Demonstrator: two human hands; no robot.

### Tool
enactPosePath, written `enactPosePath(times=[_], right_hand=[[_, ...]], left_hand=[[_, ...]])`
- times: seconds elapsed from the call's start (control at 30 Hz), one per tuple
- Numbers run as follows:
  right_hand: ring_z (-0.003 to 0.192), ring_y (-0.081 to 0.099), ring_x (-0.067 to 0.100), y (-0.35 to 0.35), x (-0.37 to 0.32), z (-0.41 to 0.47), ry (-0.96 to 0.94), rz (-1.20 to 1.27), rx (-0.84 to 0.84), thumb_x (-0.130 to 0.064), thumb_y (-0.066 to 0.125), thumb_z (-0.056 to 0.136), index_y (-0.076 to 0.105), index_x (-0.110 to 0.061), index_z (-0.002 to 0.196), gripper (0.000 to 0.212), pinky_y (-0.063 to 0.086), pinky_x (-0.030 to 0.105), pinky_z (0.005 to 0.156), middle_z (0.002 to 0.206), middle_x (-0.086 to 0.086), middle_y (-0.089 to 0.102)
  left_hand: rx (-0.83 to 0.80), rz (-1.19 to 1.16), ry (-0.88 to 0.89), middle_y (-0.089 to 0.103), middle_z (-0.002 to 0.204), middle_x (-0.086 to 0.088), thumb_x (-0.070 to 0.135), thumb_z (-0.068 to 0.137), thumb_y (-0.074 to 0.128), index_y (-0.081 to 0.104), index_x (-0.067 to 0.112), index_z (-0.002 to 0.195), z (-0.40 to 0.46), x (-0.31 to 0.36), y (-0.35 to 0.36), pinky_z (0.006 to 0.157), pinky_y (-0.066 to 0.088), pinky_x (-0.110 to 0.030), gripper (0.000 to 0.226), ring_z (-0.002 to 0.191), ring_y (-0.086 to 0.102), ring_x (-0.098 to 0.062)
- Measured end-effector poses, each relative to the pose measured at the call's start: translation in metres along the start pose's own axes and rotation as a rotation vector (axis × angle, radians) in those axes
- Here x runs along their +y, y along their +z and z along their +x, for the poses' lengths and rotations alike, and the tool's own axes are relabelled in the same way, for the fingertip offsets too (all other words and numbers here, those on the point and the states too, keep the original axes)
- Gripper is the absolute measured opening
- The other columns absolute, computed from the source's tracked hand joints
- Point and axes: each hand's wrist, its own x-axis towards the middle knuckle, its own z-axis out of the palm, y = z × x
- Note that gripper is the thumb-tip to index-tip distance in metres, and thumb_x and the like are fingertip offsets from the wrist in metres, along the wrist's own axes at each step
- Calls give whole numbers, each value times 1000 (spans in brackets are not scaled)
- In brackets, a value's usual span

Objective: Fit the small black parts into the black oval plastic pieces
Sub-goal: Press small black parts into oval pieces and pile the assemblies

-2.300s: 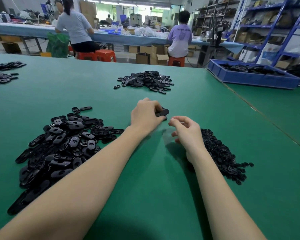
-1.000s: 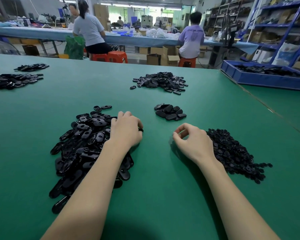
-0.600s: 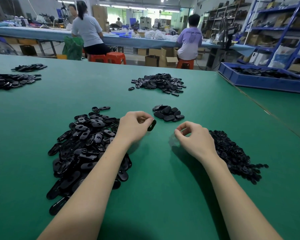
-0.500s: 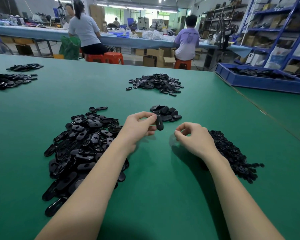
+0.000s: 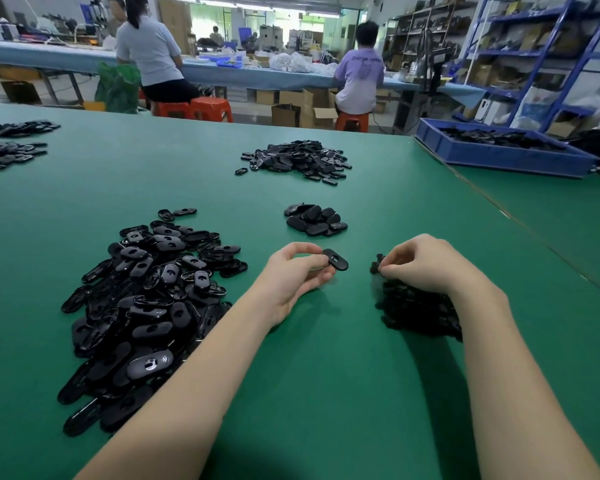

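Pinching one black oval piece (image 5: 335, 259) between thumb and fingertips, our left hand (image 5: 297, 271) holds it just above the green table (image 5: 326, 375), the piece sticking out to the right of the fingers. Its long axis runs from upper left to lower right, the free end pointing toward our right hand (image 5: 426, 263). The recess side appears to face up, though we cannot make out detail.

Our right hand is curled over the near end of the small-parts pile (image 5: 416, 306), thumb and forefinger closed at the pile's top edge. They seem to pinch a small black part (image 5: 378, 265); whether one part is actually lifted free we cannot tell.

Key relation: the oval piece lies to the left of the right fingertips, near but apart, at roughly the same height. The right hand is the nearer mover for the insert; we judge it must travel left to the oval's free end.

Outward: the supply heap of oval pieces (image 5: 146, 299) sits left of the left forearm; a small cluster of pieces (image 5: 315, 220) lies just beyond the hands.

Versus half a second ago: the oval piece was held nearly upright, now it is laid flatter and tilted; the right hand has moved onto the small-parts pile.
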Motion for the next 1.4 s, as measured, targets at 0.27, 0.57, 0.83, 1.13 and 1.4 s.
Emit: enactPosePath(times=[0.27,0.57,0.83,1.13,1.4], right_hand=[[96,65,13,6,4,2,23,-15,99,-34,72,82,74,-41,86,8,47,29,79,92,-21,71],[95,64,15,34,2,7,48,-12,243,-43,74,85,77,-43,92,8,42,27,74,93,-19,71],[71,63,2,34,-11,7,-107,428,296,-28,72,84,68,-29,80,6,48,27,71,80,-16,74],[62,60,-8,41,-31,3,-219,574,160,-25,79,85,80,-28,83,4,42,10,63,73,-17,74],[55,55,-5,38,-35,2,-163,695,181,-16,76,87,80,-24,88,9,43,18,66,75,-11,74]], left_hand=[[-44,62,13,72,93,-17,-5,94,60,70,7,106,-3,-1,0,72,59,-21,20,77,72,-17],[-27,60,29,75,87,-16,-6,93,62,66,5,108,-4,-2,0,74,60,-20,20,82,75,-19],[9,-9,59,76,88,-16,-9,89,65,63,5,107,0,-2,1,71,58,-19,23,76,74,-17],[21,34,119,75,98,-13,-9,82,72,64,11,100,2,-2,0,83,56,-26,28,82,68,-23],[18,50,135,75,93,-5,-7,84,71,66,13,99,2,0,-1,78,59,-28,25,84,69,-19]])
